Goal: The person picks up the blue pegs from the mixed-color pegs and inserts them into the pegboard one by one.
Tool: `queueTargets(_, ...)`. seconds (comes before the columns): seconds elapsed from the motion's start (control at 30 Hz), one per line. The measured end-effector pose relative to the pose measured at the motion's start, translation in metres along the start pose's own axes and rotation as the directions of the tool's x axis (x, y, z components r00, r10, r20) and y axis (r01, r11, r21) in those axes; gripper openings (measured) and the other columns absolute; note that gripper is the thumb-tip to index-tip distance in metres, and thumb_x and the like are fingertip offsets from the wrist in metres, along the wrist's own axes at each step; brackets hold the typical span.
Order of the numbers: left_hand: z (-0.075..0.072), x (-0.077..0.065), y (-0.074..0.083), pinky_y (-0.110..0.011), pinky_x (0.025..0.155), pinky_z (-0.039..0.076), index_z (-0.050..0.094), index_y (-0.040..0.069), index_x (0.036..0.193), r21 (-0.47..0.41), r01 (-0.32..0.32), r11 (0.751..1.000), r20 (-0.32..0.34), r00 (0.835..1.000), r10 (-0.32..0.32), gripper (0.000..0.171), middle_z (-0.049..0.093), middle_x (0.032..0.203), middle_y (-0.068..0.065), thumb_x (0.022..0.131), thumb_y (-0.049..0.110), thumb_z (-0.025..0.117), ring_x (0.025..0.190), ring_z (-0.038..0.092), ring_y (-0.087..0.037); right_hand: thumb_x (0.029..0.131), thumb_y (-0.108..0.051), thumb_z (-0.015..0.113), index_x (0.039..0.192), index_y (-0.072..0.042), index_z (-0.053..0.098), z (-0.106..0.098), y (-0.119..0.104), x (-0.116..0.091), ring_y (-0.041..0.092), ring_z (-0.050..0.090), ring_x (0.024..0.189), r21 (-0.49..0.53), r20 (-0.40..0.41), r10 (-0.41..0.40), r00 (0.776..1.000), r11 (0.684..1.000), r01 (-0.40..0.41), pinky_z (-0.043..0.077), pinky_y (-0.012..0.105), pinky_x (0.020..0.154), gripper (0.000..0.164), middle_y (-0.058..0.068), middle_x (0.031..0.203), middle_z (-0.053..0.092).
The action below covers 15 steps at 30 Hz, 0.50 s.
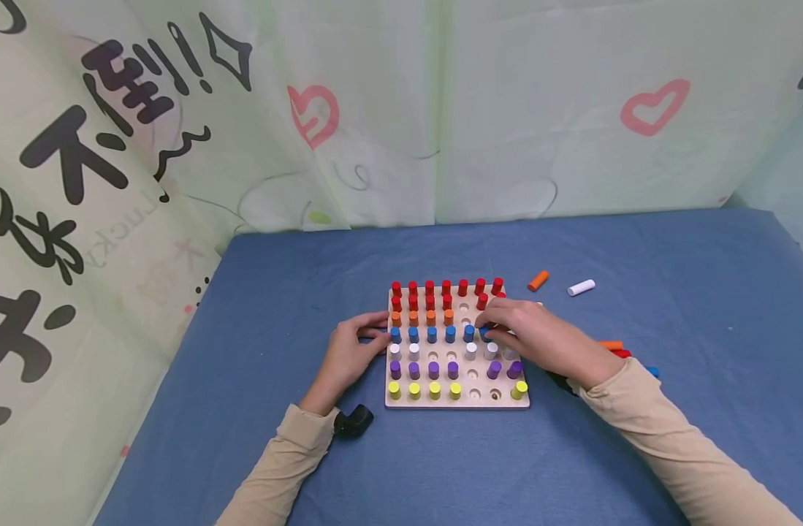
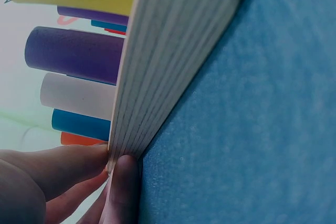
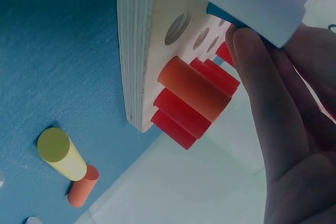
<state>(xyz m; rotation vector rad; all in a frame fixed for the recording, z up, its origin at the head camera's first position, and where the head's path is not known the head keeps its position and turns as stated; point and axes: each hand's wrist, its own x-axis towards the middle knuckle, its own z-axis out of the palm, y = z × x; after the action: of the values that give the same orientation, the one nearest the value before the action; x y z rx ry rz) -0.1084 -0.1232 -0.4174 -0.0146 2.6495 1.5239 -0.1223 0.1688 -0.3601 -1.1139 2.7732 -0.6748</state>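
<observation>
A wooden pegboard (image 1: 457,402) lies on the blue cloth with rows of red, orange, blue, white, purple and yellow pegs. At its left edge, my left hand (image 1: 351,354) holds the board, thumb and fingers against the rim; the left wrist view shows the fingertips (image 2: 125,174) on its layered side. Over the right part of the board, my right hand (image 1: 539,336) pinches a blue peg (image 1: 484,333) in the blue row. In the right wrist view a white peg (image 3: 252,3) partly covers that blue peg. An orange peg (image 3: 194,88) stands near the right hand's fingers.
Beyond the board's right side lie a loose orange peg (image 1: 538,280) and a white peg (image 1: 581,288). More loose pegs, orange (image 1: 611,345) and blue (image 1: 652,372) among them, lie partly behind the right forearm. A yellow peg (image 3: 62,153) lies beside the board. A printed curtain (image 1: 506,146) hangs behind.
</observation>
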Motion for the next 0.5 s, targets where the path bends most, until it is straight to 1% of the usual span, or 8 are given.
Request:
queueTargets(0.23,0.0007,0.0,-0.0001,-0.031,0.081,0.058,0.065,0.01,0.13,0.001,0.007,1.0,-0.004,1.0,-0.007,0.038,0.07,0.117,-0.006,0.092,0.011,0.07,0.096,0.066,-0.017,0.088,-0.004,0.073,0.107,-0.007,0.072,0.0009,0.0002,0.0006,0.011,0.061,0.083,-0.003,0.009,0.021,1.0,1.0,-0.021,0.057,0.03,0.074,0.019,0.006,0.102,0.067)
queueTargets(0.5,0.0005,0.0005,-0.0009,-0.032,0.082,0.058,0.065,0.011,0.131,0.011,0.019,1.0,-0.004,1.0,-0.019,0.039,0.07,0.117,-0.005,0.092,0.012,0.07,0.096,0.065,-0.017,0.087,-0.004,0.074,0.108,-0.004,0.072,-0.0001,0.0009,-0.0004,0.018,0.067,0.091,-0.025,0.031,0.062,0.998,0.998,-0.061,0.059,0.036,0.079,0.021,0.007,0.105,0.069)
